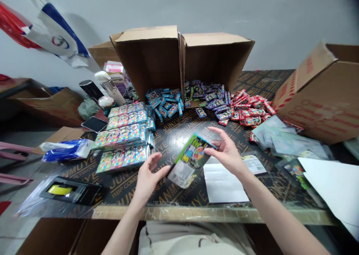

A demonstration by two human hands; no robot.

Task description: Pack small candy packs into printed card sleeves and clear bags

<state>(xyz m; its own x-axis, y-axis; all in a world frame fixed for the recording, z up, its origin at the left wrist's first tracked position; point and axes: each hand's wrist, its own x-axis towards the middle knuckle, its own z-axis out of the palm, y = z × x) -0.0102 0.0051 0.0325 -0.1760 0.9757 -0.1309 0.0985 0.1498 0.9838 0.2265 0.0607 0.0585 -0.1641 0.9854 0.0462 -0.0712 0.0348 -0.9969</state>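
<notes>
My right hand [226, 152] pinches the upper right end of a flat, colourful printed packet [189, 159] between thumb and fingers. The packet is black with a green edge and a pale patch low down, tilted above the table. At its lower left side is my left hand [150, 176], fingers curved and apart, thumb tip at the packet's edge; whether it touches I cannot tell. Beneath and to the right lies a white paper sheet [224, 182]. Rows of stacked, shiny printed packs [123, 135] stand left of my left hand.
Two open cartons [148, 60] [213, 60] lie on their sides at the back, with blue packets [166, 103] and purple packets [215, 97] spilling out. Red packets [252, 109], clear sleeves [294, 139] and another carton [316, 94] are right. A tape dispenser [71, 191] lies front left.
</notes>
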